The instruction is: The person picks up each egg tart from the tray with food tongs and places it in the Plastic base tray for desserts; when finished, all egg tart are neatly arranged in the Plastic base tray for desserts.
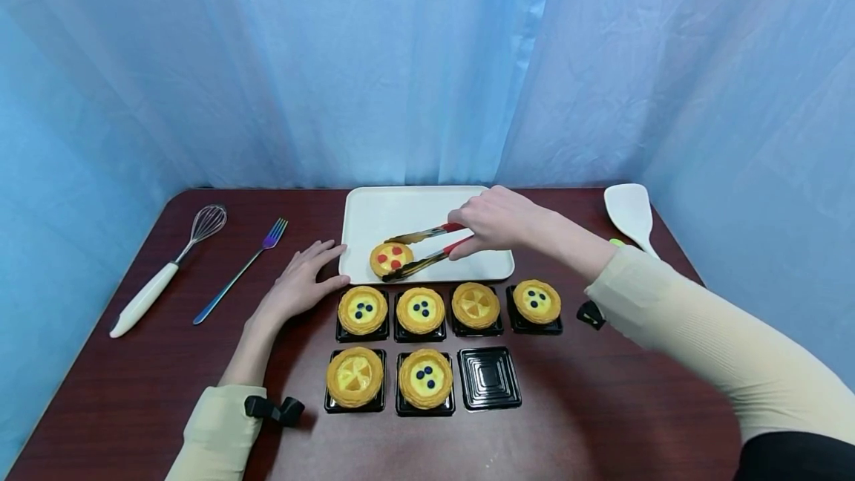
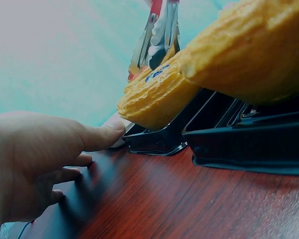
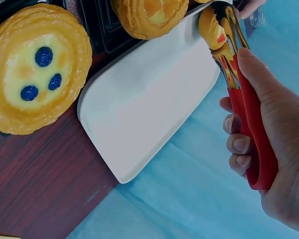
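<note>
My right hand grips red-handled metal tongs over the white tray. The tongs' tips lie on either side of a tart with red fruit pieces, at the tray's front left. Spread fingers of my left hand rest at the tray's left edge, thumb toward its front corner. In the left wrist view the thumb of that hand is close beside a tart in its black holder. Two rows of tarts stand in front of the tray, such as a blueberry one and a yellow-fruit one.
A black square holder without a tart is at the right of the front row. To the left lie a whisk and a rainbow-coloured fork. A white spatula lies at the far right, and blue curtains hang behind the table.
</note>
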